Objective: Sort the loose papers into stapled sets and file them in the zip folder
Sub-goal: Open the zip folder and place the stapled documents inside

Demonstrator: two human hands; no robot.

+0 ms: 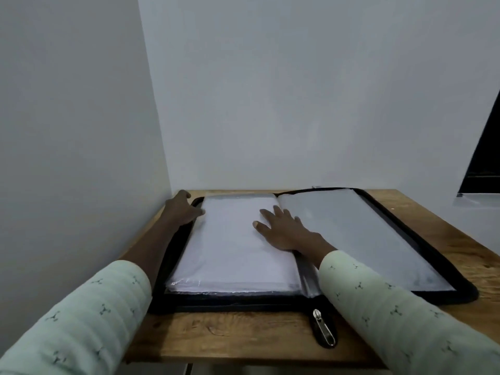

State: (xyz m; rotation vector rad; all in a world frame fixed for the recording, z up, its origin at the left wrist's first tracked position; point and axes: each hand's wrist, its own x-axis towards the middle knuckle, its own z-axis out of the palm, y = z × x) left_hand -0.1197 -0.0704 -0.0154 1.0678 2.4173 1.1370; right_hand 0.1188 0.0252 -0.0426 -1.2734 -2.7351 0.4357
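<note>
A black zip folder (422,239) lies open flat on the wooden table. Its left half holds white papers (230,247) inside clear plastic sleeves. The right half shows an empty-looking clear sleeve (359,234). My right hand (284,228) lies flat with spread fingers on the papers near the folder's spine. My left hand (184,209) rests at the folder's far left corner, its fingers touching the edge of the sleeve there. Whether those fingers grip the edge is hidden. A silver zip pull (322,327) hangs off the folder's near edge.
The wooden table (230,336) stands in a corner, with white walls close on the left and behind. A dark window opening (484,158) is at the far right. Bare wood runs along the table's near edge and right side.
</note>
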